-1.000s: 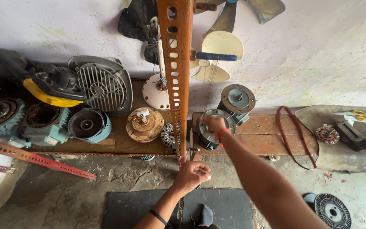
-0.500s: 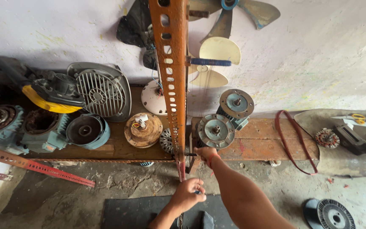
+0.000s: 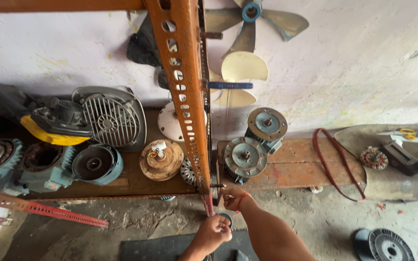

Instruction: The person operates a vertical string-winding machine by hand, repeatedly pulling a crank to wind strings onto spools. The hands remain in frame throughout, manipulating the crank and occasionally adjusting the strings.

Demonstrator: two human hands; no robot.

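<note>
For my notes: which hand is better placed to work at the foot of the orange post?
Probably the right hand: its fingers reach the foot of the orange post. The left hand is lower, holding a round part.

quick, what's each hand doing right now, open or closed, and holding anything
Left hand: closed around a small round blue-rimmed part at the foot of the orange slotted bar.
Right hand: fingers pinched at the bar's lower end; what it holds cannot be told.
</note>
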